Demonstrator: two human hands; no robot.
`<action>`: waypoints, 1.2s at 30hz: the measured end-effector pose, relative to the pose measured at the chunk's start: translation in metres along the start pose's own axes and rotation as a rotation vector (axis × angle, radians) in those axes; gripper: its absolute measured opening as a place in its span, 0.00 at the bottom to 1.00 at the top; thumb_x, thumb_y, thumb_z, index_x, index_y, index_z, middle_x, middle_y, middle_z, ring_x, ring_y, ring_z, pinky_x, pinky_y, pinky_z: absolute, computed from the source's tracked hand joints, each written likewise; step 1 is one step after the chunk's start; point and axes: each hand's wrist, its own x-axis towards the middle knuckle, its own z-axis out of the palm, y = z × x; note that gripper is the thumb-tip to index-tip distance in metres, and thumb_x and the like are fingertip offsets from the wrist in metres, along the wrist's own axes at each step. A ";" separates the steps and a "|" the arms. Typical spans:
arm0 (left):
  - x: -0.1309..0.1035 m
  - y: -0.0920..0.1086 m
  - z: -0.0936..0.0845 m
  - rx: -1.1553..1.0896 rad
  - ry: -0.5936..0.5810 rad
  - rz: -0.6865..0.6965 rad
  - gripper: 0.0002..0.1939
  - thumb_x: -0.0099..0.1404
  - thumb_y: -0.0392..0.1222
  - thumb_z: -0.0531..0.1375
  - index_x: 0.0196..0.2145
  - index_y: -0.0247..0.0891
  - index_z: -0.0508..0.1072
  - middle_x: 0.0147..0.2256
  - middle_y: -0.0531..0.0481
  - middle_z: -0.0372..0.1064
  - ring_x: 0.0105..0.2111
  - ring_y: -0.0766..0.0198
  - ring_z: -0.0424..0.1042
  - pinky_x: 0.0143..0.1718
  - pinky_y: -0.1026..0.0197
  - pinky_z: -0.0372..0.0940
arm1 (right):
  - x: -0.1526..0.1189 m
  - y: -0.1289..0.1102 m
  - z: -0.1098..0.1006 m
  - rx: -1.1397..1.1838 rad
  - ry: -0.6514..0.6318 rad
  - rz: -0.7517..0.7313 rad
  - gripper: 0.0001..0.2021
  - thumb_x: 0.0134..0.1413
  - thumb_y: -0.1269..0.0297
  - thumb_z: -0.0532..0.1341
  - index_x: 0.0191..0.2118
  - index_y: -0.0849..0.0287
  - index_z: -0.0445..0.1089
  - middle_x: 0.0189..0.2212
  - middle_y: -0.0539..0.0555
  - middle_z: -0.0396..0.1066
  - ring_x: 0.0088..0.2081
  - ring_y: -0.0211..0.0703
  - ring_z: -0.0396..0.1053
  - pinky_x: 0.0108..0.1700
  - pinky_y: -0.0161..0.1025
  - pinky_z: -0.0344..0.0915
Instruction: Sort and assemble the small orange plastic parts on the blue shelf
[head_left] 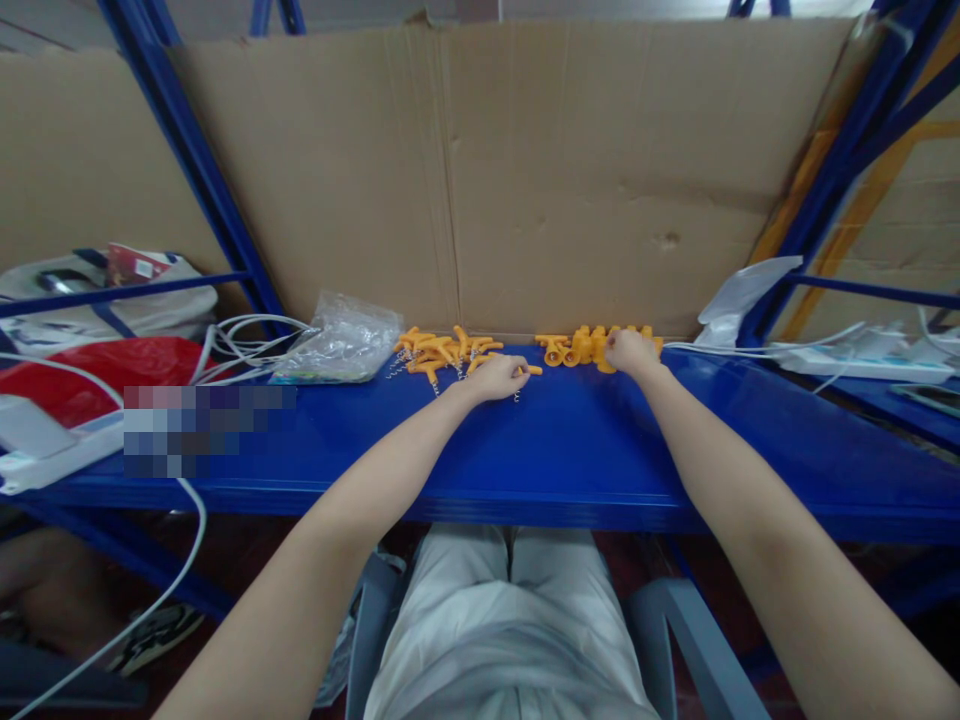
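My left hand (501,378) is closed on an orange-handled corkscrew (531,370), its metal spiral hanging below the fingers. Just left of that hand lies a loose pile of orange corkscrews (431,350) with metal spirals. My right hand (628,350) has its fingers closed at a cluster of orange hollow parts (581,346) against the cardboard; what its fingertips hold, if anything, is hidden. All of these are at the back of the blue table (555,440).
A cardboard wall (562,180) stands behind the table. Clear plastic bags (345,340), white cables, a red bag (150,375) and a power strip (67,450) are at the left. Another power strip (862,362) and cables are at the right, beside blue posts.
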 end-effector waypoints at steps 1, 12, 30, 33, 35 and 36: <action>0.000 -0.002 0.000 0.017 0.021 0.014 0.13 0.68 0.36 0.56 0.43 0.37 0.80 0.38 0.45 0.79 0.40 0.57 0.77 0.45 0.58 0.70 | 0.002 0.002 0.004 0.008 -0.034 -0.006 0.18 0.58 0.68 0.57 0.51 0.63 0.77 0.49 0.69 0.77 0.53 0.62 0.74 0.52 0.53 0.69; -0.004 -0.012 0.002 0.164 -0.114 0.023 0.27 0.65 0.30 0.54 0.57 0.49 0.78 0.56 0.47 0.74 0.59 0.52 0.70 0.62 0.50 0.62 | 0.015 0.011 0.029 0.078 -0.142 -0.161 0.23 0.49 0.68 0.66 0.54 0.62 0.75 0.47 0.70 0.78 0.52 0.69 0.75 0.53 0.59 0.70; -0.003 -0.018 -0.003 0.130 -0.093 -0.058 0.24 0.67 0.35 0.55 0.59 0.37 0.75 0.57 0.41 0.76 0.55 0.52 0.76 0.58 0.56 0.67 | 0.004 -0.016 0.017 0.045 -0.164 -0.268 0.20 0.46 0.68 0.71 0.48 0.60 0.77 0.45 0.68 0.78 0.52 0.70 0.74 0.50 0.58 0.71; -0.004 -0.018 -0.004 0.117 -0.078 -0.047 0.23 0.66 0.34 0.55 0.56 0.37 0.76 0.55 0.42 0.77 0.53 0.53 0.77 0.56 0.58 0.68 | -0.002 -0.027 0.012 0.019 -0.208 -0.287 0.19 0.47 0.69 0.70 0.48 0.60 0.77 0.44 0.68 0.78 0.50 0.70 0.75 0.49 0.59 0.72; -0.004 -0.017 -0.005 0.118 -0.088 -0.051 0.22 0.66 0.34 0.55 0.56 0.37 0.76 0.55 0.43 0.77 0.53 0.53 0.77 0.56 0.59 0.68 | -0.006 -0.034 0.008 0.022 -0.267 -0.282 0.18 0.47 0.69 0.71 0.46 0.60 0.78 0.43 0.67 0.79 0.50 0.70 0.76 0.51 0.60 0.71; -0.005 -0.016 -0.006 0.118 -0.095 -0.058 0.22 0.66 0.34 0.55 0.56 0.37 0.76 0.56 0.43 0.77 0.53 0.53 0.77 0.56 0.59 0.68 | -0.008 -0.037 0.006 0.030 -0.288 -0.282 0.17 0.47 0.69 0.71 0.46 0.60 0.78 0.43 0.66 0.79 0.50 0.70 0.76 0.51 0.60 0.71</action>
